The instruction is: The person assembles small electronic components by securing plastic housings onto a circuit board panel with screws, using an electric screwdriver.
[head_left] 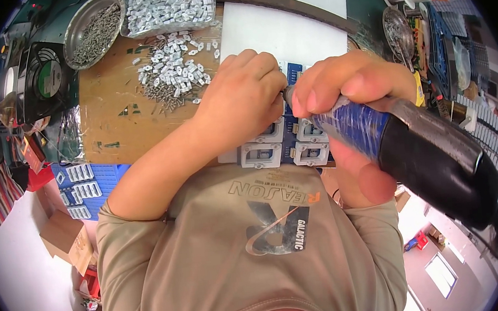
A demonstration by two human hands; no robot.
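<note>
- Blue fixture (296,151) of white housings lies at the worktop's (110,120) near edge.
- Left hand (244,99) pinches a part steady; right hand (349,84) grips the electric screwdriver (414,147).
- Best kept upright, pressed gently.
- Loose clips (173,70) lie just beyond.

Two hands are showing: one left hand (243,100) and one right hand (343,85). One electric screwdriver (414,147) is lying across the right of the frame. One blue fixture (286,140) is sitting at centre, with four white housings (260,153) showing in it; others are hiding under the hands. One round metal dish (94,28) of screws is sitting at upper left; its screws are too many to count. One clear bag (171,7) of small white parts is lying at top centre, one loose heap (171,70) spreading below it. One black fan (46,75) is standing at far left.
</note>
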